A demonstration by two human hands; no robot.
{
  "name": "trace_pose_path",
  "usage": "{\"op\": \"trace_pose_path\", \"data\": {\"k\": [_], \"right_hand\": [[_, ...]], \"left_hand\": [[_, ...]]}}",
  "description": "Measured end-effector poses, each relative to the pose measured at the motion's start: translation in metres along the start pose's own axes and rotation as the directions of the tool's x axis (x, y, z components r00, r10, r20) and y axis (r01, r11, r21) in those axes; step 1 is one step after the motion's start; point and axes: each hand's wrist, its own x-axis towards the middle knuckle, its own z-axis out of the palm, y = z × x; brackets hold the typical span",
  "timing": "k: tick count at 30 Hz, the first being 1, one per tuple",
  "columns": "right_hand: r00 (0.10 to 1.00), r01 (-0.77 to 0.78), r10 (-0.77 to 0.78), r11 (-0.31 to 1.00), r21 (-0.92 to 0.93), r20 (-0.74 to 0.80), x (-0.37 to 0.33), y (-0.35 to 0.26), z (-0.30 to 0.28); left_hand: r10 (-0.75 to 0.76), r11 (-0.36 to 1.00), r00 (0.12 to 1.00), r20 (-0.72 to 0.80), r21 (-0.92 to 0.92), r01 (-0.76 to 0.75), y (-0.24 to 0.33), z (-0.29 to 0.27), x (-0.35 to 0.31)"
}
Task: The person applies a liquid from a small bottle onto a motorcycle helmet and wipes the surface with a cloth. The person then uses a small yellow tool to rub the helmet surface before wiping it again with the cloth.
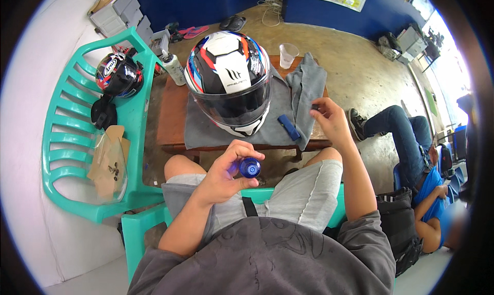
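My left hand (225,174) grips a small blue bottle (249,167) over my lap, its round top facing up. My right hand (332,121) is raised at the table's right edge, pinching a small dark cap (315,106) against the hanging fold of a grey cloth (306,89). A full-face helmet (229,79), white, black, red and blue with a dark visor, rests on the grey cloth on the low wooden table (171,115). A small blue flat piece (288,127) lies on the cloth near my right hand.
A clear plastic cup (287,55) and a white spray bottle (174,67) stand on the table. On the teal plastic chair (67,135) to the left lie a second helmet (119,75), black straps and a plastic bag with cardboard. A person in jeans sits at right (411,156).
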Motion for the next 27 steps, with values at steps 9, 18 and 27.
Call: {"op": "trace_pose_path", "data": {"k": [9,18,27], "right_hand": [[0.978,-0.208,0.194,0.850,-0.484,-0.079,0.015,0.148,0.008],[0.957,-0.126,-0.026,0.862,-0.491,-0.290,0.004,0.109,0.023],[0.995,-0.097,0.097,0.987,-0.127,-0.005,-0.079,0.025,0.077]], "left_hand": [[0.012,0.999,0.998,-0.059,-0.030,-0.013,0.001,0.003,-0.004],[-0.006,0.998,0.997,-0.082,0.061,0.011,-0.007,0.003,-0.001],[-0.196,0.978,0.970,-0.141,0.049,0.205,-0.067,0.032,0.013]]}}
